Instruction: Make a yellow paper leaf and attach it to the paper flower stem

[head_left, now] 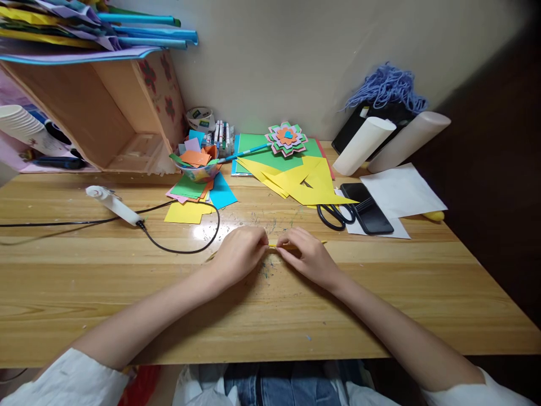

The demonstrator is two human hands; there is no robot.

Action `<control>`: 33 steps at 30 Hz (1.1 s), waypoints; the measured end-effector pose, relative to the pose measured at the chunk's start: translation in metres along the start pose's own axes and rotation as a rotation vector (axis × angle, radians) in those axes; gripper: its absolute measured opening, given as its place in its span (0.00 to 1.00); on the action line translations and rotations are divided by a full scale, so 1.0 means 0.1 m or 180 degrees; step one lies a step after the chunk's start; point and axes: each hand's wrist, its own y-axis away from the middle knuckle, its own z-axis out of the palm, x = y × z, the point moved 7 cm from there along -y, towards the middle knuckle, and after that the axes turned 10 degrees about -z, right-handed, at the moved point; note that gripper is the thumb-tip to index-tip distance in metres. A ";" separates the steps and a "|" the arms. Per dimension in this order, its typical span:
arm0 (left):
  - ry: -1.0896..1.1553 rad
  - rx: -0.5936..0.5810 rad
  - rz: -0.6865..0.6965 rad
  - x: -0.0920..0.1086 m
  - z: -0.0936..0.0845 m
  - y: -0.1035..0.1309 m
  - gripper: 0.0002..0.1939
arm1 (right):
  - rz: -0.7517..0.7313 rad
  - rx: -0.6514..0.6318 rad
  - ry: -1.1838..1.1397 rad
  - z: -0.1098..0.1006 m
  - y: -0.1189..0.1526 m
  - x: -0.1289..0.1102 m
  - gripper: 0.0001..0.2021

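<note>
Near the middle of the wooden table, my left hand (pixel 243 251) and my right hand (pixel 304 254) pinch a thin yellow paper strip (pixel 273 246) between fingers and thumbs. A short gap separates the hands, and the strip bridges it. One thin end sticks out past my right hand, another past my left wrist. Beyond my hands lie cut yellow sheets (pixel 316 183) on a green sheet (pixel 257 145). A layered paper flower (pixel 286 139) on a blue stick rests there too.
A white glue gun (pixel 112 204) with a looping black cable lies at left. Paper scraps fill a cup (pixel 196 169). Black scissors (pixel 333 217) and a phone (pixel 367 208) lie at right, before two white rolls (pixel 366 145). A wooden box (pixel 160 107) stands back left.
</note>
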 end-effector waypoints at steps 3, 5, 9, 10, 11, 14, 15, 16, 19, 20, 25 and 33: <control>-0.0579 0.0523 0.0559 0.16 -0.09 0.06 0.09 | -0.0148 0.0278 0.0162 -0.09 0.02 -0.02 0.06; -0.0805 0.0768 0.0952 0.24 -0.09 0.11 0.12 | -0.0249 0.0338 0.0388 -0.11 0.03 -0.02 0.08; -0.0906 0.0938 0.1248 0.24 0.02 0.16 0.15 | -0.0426 0.0072 0.0829 -0.03 0.04 -0.01 0.09; -0.0939 0.0949 0.1242 0.23 0.05 0.15 0.15 | -0.0461 -0.0028 0.0904 0.00 0.03 -0.01 0.10; -0.0976 0.0955 0.1218 0.21 0.08 0.15 0.14 | -0.0488 -0.0119 0.0960 0.03 0.03 -0.01 0.10; -0.1052 0.0934 0.1120 0.20 0.15 0.14 0.12 | -0.0510 -0.0287 0.1024 0.09 0.03 -0.01 0.12; -0.1058 0.0917 0.1084 0.19 0.16 0.14 0.11 | -0.0505 -0.0313 0.1008 0.10 0.03 0.00 0.12; -0.1062 0.0896 0.1051 0.19 0.17 0.14 0.11 | -0.0498 -0.0329 0.0975 0.10 0.03 0.00 0.12; -0.1078 0.0848 0.0969 0.17 0.20 0.14 0.10 | -0.0465 -0.0344 0.0810 0.10 0.03 0.02 0.11; -0.1069 0.0854 0.0946 0.17 0.20 0.14 0.10 | -0.0441 -0.0343 0.0737 0.10 0.03 0.03 0.11; -0.0835 0.0950 0.0702 0.12 0.18 0.10 0.10 | -0.0158 -0.0266 0.0344 0.07 0.02 0.09 0.07; -0.0789 0.0857 0.0074 0.01 0.17 0.05 0.11 | 0.0395 -0.0174 0.0185 0.02 0.04 0.20 0.04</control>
